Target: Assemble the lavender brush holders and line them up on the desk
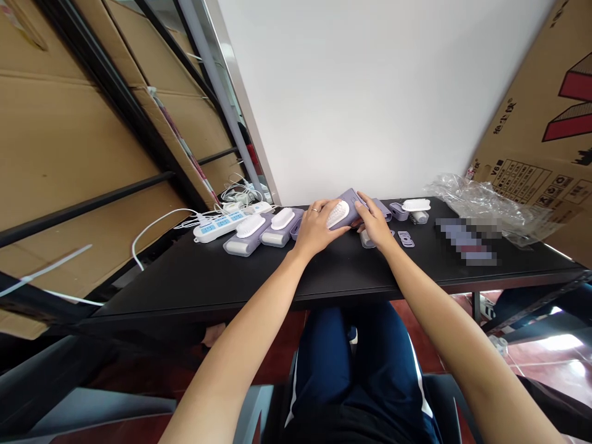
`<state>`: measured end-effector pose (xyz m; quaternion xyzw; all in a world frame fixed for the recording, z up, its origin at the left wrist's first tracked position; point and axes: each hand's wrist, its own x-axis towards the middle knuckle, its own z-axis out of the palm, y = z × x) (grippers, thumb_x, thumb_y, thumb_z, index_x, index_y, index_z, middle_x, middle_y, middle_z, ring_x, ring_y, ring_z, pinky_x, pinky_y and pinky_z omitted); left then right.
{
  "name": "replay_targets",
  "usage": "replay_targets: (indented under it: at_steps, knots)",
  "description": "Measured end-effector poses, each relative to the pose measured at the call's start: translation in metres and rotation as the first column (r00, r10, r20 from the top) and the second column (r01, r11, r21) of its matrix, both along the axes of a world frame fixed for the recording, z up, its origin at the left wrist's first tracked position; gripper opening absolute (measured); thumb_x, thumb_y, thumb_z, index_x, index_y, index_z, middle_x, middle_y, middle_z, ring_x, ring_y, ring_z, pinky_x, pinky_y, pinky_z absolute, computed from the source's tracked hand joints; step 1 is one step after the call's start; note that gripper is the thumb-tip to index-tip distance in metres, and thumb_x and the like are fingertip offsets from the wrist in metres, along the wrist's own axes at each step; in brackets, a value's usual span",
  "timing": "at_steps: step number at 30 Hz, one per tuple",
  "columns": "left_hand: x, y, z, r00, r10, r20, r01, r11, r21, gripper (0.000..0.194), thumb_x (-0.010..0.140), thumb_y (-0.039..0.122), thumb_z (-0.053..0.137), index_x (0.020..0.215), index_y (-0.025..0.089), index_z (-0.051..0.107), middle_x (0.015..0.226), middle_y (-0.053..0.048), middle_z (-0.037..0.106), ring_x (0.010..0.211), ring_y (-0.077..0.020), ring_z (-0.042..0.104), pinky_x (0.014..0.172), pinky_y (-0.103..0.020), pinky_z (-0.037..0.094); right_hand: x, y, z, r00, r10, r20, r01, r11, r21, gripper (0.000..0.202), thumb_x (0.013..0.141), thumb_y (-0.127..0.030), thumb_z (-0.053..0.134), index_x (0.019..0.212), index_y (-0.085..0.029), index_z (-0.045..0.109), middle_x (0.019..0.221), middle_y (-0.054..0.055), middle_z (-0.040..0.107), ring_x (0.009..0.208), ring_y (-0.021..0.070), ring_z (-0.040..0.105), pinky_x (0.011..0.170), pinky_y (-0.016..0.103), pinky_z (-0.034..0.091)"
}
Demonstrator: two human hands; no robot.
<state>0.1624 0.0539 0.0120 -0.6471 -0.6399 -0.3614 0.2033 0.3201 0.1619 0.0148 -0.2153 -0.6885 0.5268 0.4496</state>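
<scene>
A purple device (350, 208) with a white bristled oval part (338, 213) is held above the black table (342, 271), tilted. My left hand (318, 229) wraps round its left end, with a ring on one finger. My right hand (372, 221) grips its right end. Left of my hands lie two similar purple devices (242, 244) (276, 237), each with a white oval part on top. Right of my hands are a purple frame-like piece (406, 239), a small purple cup-like part (398, 211) and a white oval piece (416, 205). A part beneath my right hand is mostly hidden.
A white power strip (226, 226) with tangled cables sits at the left back. Clear plastic wrap (494, 203) and a blurred patch are on the right. Cardboard boxes stand at both sides, a white wall (361, 92) behind. The table's front edge is near my lap.
</scene>
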Motion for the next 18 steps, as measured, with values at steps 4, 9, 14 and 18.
replay_targets:
  at_steps: [4,9,14,18]
  knots:
    - [-0.002,0.005,-0.001,0.976,-0.015,0.218,0.005,0.999,0.047,0.073,0.082,0.048,0.080,0.144,0.028,0.048,0.143,-0.011,0.059,0.133,-0.0280,0.056,0.113,-0.043,0.045,0.004,0.003,0.002,0.996,-0.082,-0.039,0.084,0.996,0.035,0.064,0.092,-0.072,0.049,0.135,-0.026,0.061,0.085,0.002,0.066,0.069,0.0163,0.064,0.055,0.026,0.046]
    - [-0.009,0.013,0.003,0.579,-0.242,0.778,0.131,0.970,0.204,0.066,0.083,0.056,0.075,0.136,0.024,0.053,0.136,-0.009,0.065,0.125,-0.0253,0.063,0.106,-0.039,0.051,0.009,0.009,0.004,0.962,-0.264,-0.069,0.268,0.962,0.058,0.052,0.099,-0.065,0.038,0.119,-0.025,0.064,0.079,-0.001,0.064,0.065,0.0138,0.060,0.063,0.027,0.047]
    - [-0.016,0.014,0.011,-0.163,-0.373,0.913,0.302,0.863,0.406,0.056,0.090,0.067,0.057,0.120,0.020,0.063,0.103,-0.008,0.075,0.101,-0.0237,0.073,0.090,-0.035,0.059,0.009,0.005,0.003,0.959,-0.281,0.023,0.275,0.951,0.142,0.045,0.101,-0.058,0.038,0.113,-0.024,0.065,0.079,-0.001,0.066,0.069,0.0162,0.062,0.071,0.030,0.048]
    - [-0.017,0.017,0.008,-0.210,-0.339,0.917,0.246,0.889,0.386,0.051,0.095,0.062,0.051,0.117,0.018,0.065,0.098,-0.007,0.075,0.097,-0.0216,0.073,0.089,-0.033,0.059,0.007,-0.006,0.000,0.952,-0.220,0.213,0.125,0.913,0.387,0.041,0.099,-0.055,0.049,0.125,-0.027,0.064,0.092,0.002,0.071,0.079,0.0193,0.065,0.079,0.034,0.049]
